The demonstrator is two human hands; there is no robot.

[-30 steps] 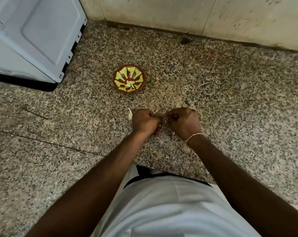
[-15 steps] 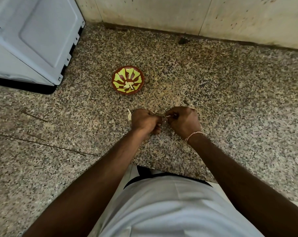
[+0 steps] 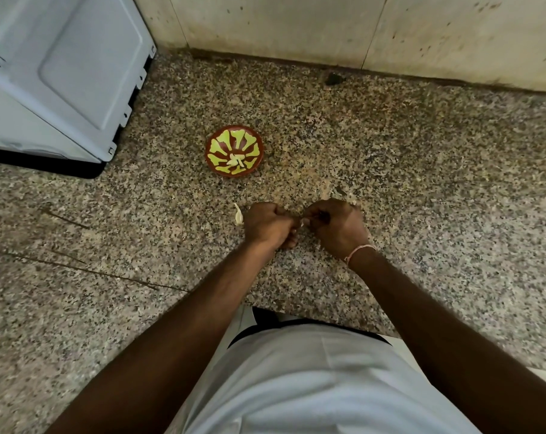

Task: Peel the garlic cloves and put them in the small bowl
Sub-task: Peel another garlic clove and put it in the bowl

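- Our left hand (image 3: 267, 225) and right hand (image 3: 335, 227): fingers curled tight, pinching one garlic clove (image 3: 302, 223) between them, as a second ago (peeling unfinished, we judge).
- Small bowl (image 3: 213, 144): beyond our fingers on the tabletop (image 3: 421, 183), some peeled cloves (image 3: 236, 160) inside.
- Loose garlic piece (image 3: 238, 215): just left of our left fingers (clove or skin, unclear).

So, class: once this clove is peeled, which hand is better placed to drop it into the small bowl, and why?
Probably the left hand. Both hands pinch the garlic clove between them, but the small bowl sits ahead and to the left, nearer that hand; the right hand would have to cross over.
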